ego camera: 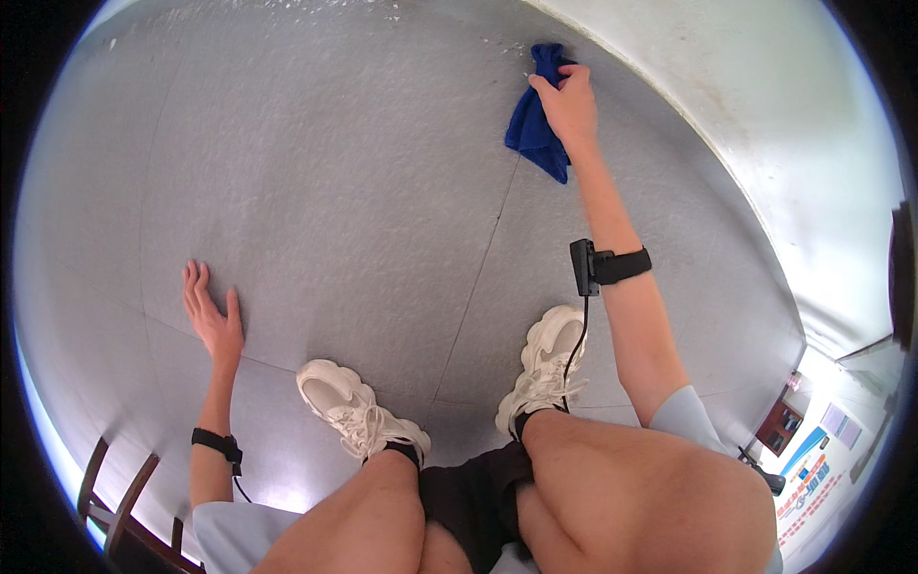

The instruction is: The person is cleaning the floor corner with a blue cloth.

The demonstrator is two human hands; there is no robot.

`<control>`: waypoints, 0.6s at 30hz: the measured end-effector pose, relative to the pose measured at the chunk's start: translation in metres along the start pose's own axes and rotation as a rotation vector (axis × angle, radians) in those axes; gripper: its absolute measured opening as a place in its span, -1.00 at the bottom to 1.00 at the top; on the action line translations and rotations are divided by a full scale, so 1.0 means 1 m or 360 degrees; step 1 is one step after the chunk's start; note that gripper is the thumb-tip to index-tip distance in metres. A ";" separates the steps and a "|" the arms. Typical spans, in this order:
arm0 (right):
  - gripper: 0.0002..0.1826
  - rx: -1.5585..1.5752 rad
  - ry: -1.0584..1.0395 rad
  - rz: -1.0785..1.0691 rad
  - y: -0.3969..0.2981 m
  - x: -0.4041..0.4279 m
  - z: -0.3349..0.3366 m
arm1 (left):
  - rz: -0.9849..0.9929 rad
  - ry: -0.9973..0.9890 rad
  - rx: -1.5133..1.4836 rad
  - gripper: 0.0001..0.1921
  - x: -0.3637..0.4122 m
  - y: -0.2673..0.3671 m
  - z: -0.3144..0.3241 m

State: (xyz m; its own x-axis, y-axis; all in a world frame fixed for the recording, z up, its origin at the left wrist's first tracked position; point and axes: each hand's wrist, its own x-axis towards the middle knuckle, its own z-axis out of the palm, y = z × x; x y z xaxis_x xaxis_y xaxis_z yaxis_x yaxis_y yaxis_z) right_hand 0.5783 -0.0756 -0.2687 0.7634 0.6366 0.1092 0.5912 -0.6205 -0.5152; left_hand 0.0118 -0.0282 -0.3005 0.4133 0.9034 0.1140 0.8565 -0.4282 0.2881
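Note:
A dark blue cloth point(538, 125) hangs bunched at its top and spreads out below, on or just over the grey tiled floor point(323, 215). Thumb and fingers of my right hand point(570, 100) pinch its upper part, close to the foot of the wall. Off to the left, my left hand point(211, 312) holds nothing; its fingers are apart, and whether the palm touches the floor I cannot tell. White flecks point(513, 50) lie on the floor beside the cloth's upper end.
A white wall point(774, 107) rises along the right side. My white sneakers point(344, 402) stand apart on the floor. Dark wooden furniture legs point(129, 495) show at the lower left. Black straps with small devices point(584, 267) sit on both forearms, with cables. More white specks point(323, 11) dot the far floor.

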 end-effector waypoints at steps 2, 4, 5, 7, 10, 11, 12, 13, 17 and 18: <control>-0.32 -0.0112 -0.0088 0.0000 -0.006 -0.004 -0.005 | -0.0008 0.0000 -0.0012 -0.44 -0.001 -0.002 0.000; -0.33 -0.0220 -0.0177 0.0001 -0.013 -0.007 -0.008 | 0.0000 0.0011 0.0008 -0.44 -0.002 -0.004 -0.002; -0.29 -0.0301 -0.0209 0.0026 -0.016 -0.007 -0.009 | 0.0002 0.0012 0.0006 -0.44 -0.001 -0.005 -0.001; -0.26 -0.0381 -0.0239 0.0053 -0.020 -0.006 -0.013 | 0.0012 0.0030 0.0027 -0.45 -0.001 -0.005 0.000; -0.27 -0.0539 -0.0350 0.0061 -0.021 -0.004 -0.019 | 0.0019 0.0047 0.0005 -0.45 -0.003 -0.003 0.004; -0.28 -0.0589 -0.0338 -0.0005 -0.020 -0.005 -0.018 | 0.0018 0.0042 -0.0003 -0.45 -0.003 -0.001 0.004; -0.30 -0.0640 -0.0327 -0.0072 -0.019 -0.005 -0.018 | -0.0002 0.0038 -0.0026 -0.45 -0.001 0.001 0.002; -0.30 -0.0651 -0.0330 -0.0072 -0.018 -0.004 -0.018 | -0.0023 0.0034 -0.0048 -0.45 -0.001 0.003 0.002; -0.29 -0.0647 -0.0410 -0.0052 -0.021 -0.001 -0.014 | 0.0001 0.0044 -0.0055 -0.45 -0.002 -0.004 0.003; -0.28 -0.0631 -0.0430 -0.0048 -0.019 0.001 -0.012 | 0.0005 0.0039 -0.0029 -0.45 -0.002 -0.004 0.004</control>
State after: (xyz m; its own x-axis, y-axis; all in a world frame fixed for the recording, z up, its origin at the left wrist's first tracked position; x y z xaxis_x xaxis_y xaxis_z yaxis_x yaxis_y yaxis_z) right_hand 0.5710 -0.0685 -0.2481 0.6803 0.7208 -0.1327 0.7060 -0.6931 -0.1457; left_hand 0.0088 -0.0287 -0.3054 0.4080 0.9025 0.1379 0.8494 -0.4306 0.3052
